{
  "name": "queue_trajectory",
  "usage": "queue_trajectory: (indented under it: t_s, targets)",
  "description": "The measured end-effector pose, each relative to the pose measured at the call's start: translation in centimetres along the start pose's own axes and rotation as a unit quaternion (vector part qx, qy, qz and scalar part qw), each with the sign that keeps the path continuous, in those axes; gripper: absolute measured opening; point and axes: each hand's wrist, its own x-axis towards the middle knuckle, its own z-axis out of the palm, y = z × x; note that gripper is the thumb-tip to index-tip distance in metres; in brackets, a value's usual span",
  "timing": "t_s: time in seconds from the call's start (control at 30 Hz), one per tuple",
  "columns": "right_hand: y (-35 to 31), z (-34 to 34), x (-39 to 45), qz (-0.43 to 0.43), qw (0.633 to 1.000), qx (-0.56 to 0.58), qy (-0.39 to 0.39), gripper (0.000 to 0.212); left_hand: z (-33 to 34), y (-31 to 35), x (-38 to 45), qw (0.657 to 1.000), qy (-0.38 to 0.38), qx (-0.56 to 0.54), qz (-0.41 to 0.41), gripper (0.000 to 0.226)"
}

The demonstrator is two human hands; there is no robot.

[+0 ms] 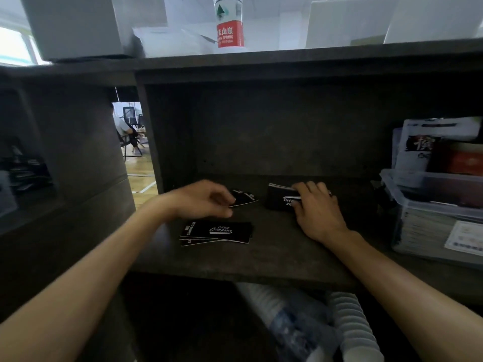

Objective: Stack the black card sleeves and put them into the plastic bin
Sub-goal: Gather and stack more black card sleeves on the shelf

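Note:
Black card sleeves with white lettering lie on a dark shelf (261, 259). My left hand (201, 199) pinches one or two loose sleeves (244, 198) at their left end. Nearer to me, a small fanned pile of sleeves (217, 232) lies flat. My right hand (316, 207) grips a thicker stack of sleeves (278, 198) from its right side, fingers curled over the top. The clear plastic bin (418, 205) stands at the shelf's right end, apart from both hands.
The bin holds packets and a paper label; more packets stand behind it. The shelf's back wall and left side panel (151, 142) close in the space. A water bottle (230, 22) stands on the ledge above. Stacked paper cups (350, 330) lie below the shelf.

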Motion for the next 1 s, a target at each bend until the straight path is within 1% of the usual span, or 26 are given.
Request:
queue_trajectory:
  t_s: [0.07,0.1,0.23,0.3,0.43,0.5,0.57,0.63,0.7,0.77,0.8,0.9,1.0]
  targets:
    - [-0.1,0.0,-0.1,0.006,1.000,-0.004,-0.002,0.045,-0.7,-1.5,-2.6,0.993,-0.060,0.091,-0.047,0.049]
    - [-0.1,-0.1,0.0,0.008,1.000,-0.005,-0.003,0.045,-0.6,-2.0,-3.4,0.989,-0.071,0.112,-0.060,0.055]
    - [-0.1,-0.1,-0.1,0.010,1.000,-0.007,0.001,0.045,0.4,-2.8,-3.4,0.994,-0.031,0.091,-0.061,0.060]
    - [-0.1,-0.1,-0.2,0.009,1.000,-0.006,0.001,0.045,0.5,-2.6,-2.7,0.994,-0.023,0.086,-0.068,0.063]
    - [0.0,-0.1,-0.1,0.009,1.000,-0.005,0.008,0.043,0.7,-2.5,-1.2,0.995,0.007,0.076,-0.056,0.062]
    - [0.1,0.0,-0.1,0.008,1.000,-0.006,0.012,0.043,0.8,-2.6,-0.7,0.995,0.032,0.089,-0.035,0.056]
    - [0.1,0.1,-0.1,0.008,1.000,-0.005,0.013,0.043,0.9,-2.8,-0.3,0.991,0.068,0.117,-0.018,0.044]
    - [0.1,0.2,-0.1,0.009,1.000,-0.004,0.014,0.043,1.0,-2.7,0.0,0.988,0.102,0.117,-0.001,0.030]
    - [0.2,0.2,0.0,0.010,1.000,-0.003,0.015,0.043,0.8,-2.1,0.4,0.991,0.115,0.061,0.034,0.019]
    - [0.2,0.2,0.0,0.010,1.000,-0.002,0.015,0.044,0.5,-1.2,0.8,0.990,0.121,-0.046,0.057,0.007]
    - [0.2,0.3,0.0,0.009,1.000,-0.001,0.015,0.044,0.4,-0.8,1.0,0.984,0.131,-0.100,0.060,0.006]
    - [0.3,0.3,0.0,0.006,1.000,0.001,0.017,0.043,0.8,0.3,2.0,0.957,0.167,-0.231,0.061,0.042]
    - [0.2,0.2,0.0,0.003,1.000,0.002,0.012,0.044,2.3,0.9,3.4,0.929,0.199,-0.303,0.073,0.087]
